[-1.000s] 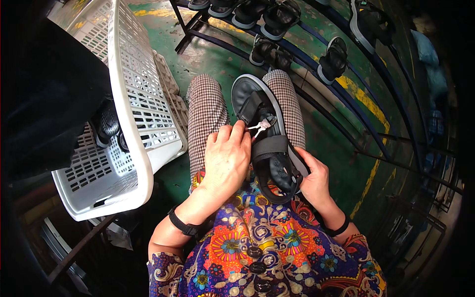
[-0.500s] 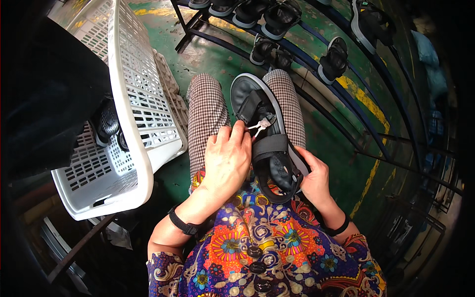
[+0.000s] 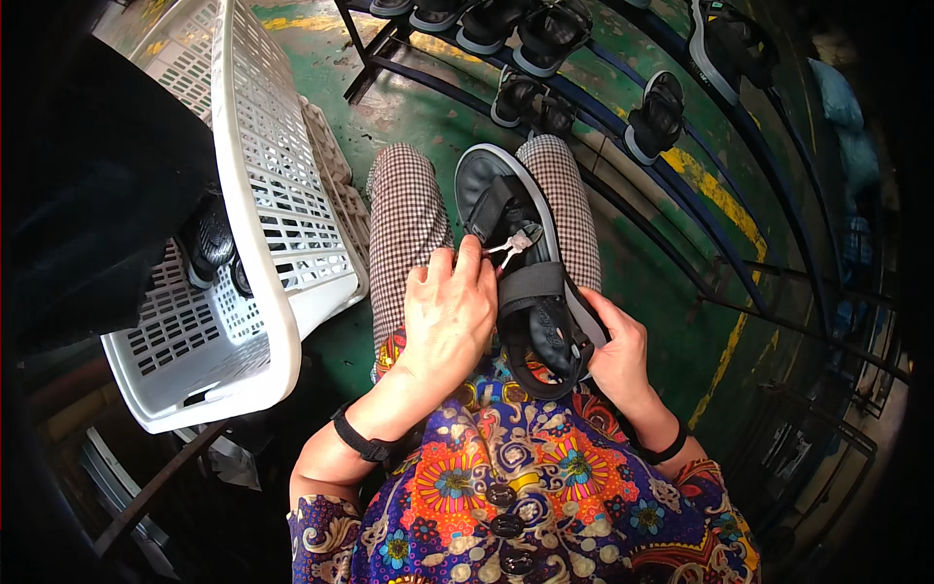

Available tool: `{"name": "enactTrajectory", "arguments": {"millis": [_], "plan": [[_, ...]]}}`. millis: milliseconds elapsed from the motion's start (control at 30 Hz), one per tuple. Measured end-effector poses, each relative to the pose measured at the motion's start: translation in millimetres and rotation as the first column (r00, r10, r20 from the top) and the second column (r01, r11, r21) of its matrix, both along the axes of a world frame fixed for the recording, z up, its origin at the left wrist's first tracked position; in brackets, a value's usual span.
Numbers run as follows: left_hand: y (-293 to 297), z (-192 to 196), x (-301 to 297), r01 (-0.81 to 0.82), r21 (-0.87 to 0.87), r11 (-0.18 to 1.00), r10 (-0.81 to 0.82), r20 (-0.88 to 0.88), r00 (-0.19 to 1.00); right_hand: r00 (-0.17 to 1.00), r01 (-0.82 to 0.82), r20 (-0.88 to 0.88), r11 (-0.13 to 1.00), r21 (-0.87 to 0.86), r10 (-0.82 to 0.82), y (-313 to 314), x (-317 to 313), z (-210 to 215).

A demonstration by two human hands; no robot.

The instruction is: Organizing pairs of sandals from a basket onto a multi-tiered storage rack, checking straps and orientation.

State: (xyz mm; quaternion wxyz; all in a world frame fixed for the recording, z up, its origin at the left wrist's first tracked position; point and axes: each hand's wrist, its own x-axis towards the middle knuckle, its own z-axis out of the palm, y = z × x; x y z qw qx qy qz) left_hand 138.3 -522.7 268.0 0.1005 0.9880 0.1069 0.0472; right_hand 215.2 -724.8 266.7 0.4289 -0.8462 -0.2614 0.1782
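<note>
A black sandal (image 3: 535,284) with a grey sole edge lies over my lap, its toe end pointing away from me. Around the heel side, my right hand (image 3: 619,343) grips the sole, thumb along the edge. The curled fingers of my left hand (image 3: 452,307) press at the left side of the sandal by its straps; their tips are partly hidden. Beside those fingertips, a small whitish two-pronged piece (image 3: 516,245) rests across the upper; its exact kind is unclear.
On my left stands a white slatted plastic basket (image 3: 284,336) with dark footwear (image 3: 206,243) inside. Dark cloth (image 3: 107,195) hangs over it. Ahead and to the right, a dark metal rack (image 3: 623,185) carries several black sandals (image 3: 658,117).
The sandal and the whitish piece have shifted very slightly to the right. Both hands keep nearly the same place on the sandal.
</note>
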Motion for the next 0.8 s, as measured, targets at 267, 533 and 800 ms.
{"name": "enactTrajectory", "arguments": {"millis": [267, 533, 800], "plan": [[-0.7, 3.6, 1.0, 0.017, 0.072, 0.997, -0.014, -0.042, 0.999, 0.998, -0.027, 0.064, 1.000, 0.001, 0.027, 3.7, -3.3, 9.2], [16.4, -14.2, 1.9, 0.102, -0.070, 0.992, -0.086, 0.206, 0.975, 0.998, -0.052, 0.034, 0.998, 0.027, 0.051, -3.9, -1.3, 0.5], [35.2, -3.3, 8.9, 0.396, -0.219, 0.892, -0.303, 0.361, 0.882, 0.792, 0.000, -0.609, 0.997, 0.080, 0.049, -20.8, 16.6, -21.5]]}}
